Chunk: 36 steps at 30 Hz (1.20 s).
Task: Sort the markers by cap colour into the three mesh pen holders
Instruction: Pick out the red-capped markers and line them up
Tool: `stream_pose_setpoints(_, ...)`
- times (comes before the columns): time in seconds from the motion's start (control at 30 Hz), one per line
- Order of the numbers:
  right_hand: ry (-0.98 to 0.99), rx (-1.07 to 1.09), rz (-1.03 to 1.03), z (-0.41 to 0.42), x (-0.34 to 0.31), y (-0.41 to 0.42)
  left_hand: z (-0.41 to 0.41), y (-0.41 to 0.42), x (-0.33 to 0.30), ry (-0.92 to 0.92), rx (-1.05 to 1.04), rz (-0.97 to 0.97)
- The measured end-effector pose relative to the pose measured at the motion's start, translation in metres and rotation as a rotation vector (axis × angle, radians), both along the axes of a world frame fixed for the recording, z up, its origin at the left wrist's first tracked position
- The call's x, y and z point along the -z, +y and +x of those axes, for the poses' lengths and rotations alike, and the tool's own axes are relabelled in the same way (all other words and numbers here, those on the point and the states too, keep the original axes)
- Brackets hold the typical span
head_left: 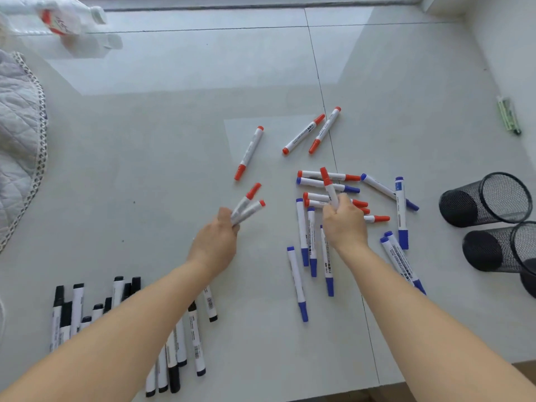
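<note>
Gripping two red-capped white markers point(246, 208), the left hand point(216, 242) has its fingers curled round their lower ends, caps fanned up and to the right. The right hand point(343, 224) is clamped on one more red-capped white marker point(329, 185), held nearly upright above a mixed pile of red- and blue-capped markers point(327, 181) on the pale grey tabletop point(145, 169). Three loose red-capped markers point(303, 134) lie farther back, well apart from the hands. Blue-capped markers point(297, 282) lie scattered near the right forearm. A group of black-capped markers point(74, 309) lies at lower left, partly hidden by the left forearm. Two black mesh pen holders point(483, 198) lie tipped on their sides at the right edge; a third is barely visible at the frame border.
</note>
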State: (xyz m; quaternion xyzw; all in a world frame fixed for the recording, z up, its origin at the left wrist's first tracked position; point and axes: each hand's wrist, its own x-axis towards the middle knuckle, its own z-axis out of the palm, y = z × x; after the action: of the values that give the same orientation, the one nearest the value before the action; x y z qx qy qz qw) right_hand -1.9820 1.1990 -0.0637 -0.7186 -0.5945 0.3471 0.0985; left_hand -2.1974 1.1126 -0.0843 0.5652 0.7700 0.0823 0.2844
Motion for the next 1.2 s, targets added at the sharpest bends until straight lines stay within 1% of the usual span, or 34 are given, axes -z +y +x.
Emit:
stream_pose_setpoints(0.07,-0.054,-0.022,0.048,0.016,0.001,0.009,-0.003,0.022,-0.003,0.023,-0.087,0.057)
stream_pose_setpoints(0.17,-0.106,-0.093,0.136,0.033,0.002,0.025,-0.011,0.06,-0.006,0.093,-0.165,0.112)
stream_pose_setpoints(0.23,-0.16,-0.162,0.225,0.037,0.001,0.039,-0.018,0.085,-0.006,0.116,-0.244,0.1)
stream_pose_setpoints(0.3,-0.237,-0.237,0.273,0.037,0.001,0.057,-0.025,0.107,-0.004,0.142,-0.311,0.063)
stream_pose_setpoints(0.4,-0.289,-0.375,0.222,0.033,0.003,0.082,-0.036,0.132,0.004,0.211,-0.346,0.019)
stream_pose_setpoints(0.53,-0.315,-0.556,0.111,0.027,0.01,0.096,-0.039,0.154,0.013,0.266,-0.308,-0.036)
stream_pose_setpoints(0.6,-0.329,-0.595,0.118,0.026,0.015,0.098,-0.037,0.158,0.018,0.285,-0.259,-0.03)
stream_pose_setpoints(0.67,-0.313,-0.592,0.135,0.026,0.018,0.101,-0.036,0.159,0.021,0.284,-0.252,-0.034)
stream_pose_setpoints(0.73,-0.313,-0.582,0.116,0.027,0.019,0.105,-0.035,0.159,0.022,0.264,-0.277,-0.042)
stream_pose_setpoints(0.87,-0.335,-0.574,0.012,0.023,0.02,0.111,-0.032,0.152,0.017,0.241,-0.266,-0.072)
stream_pose_setpoints(1.0,-0.332,-0.542,0.027,0.022,0.008,0.11,-0.025,0.136,0.005,0.155,-0.312,-0.093)
stream_pose_setpoints(1.1,-0.251,-0.476,0.144,0.02,-0.01,0.099,-0.013,0.114,-0.011,0.047,-0.336,-0.048)
stream_pose_setpoints(1.2,-0.051,-0.313,0.182,0.013,-0.032,0.069,0.005,0.078,-0.029,-0.186,-0.409,-0.017)
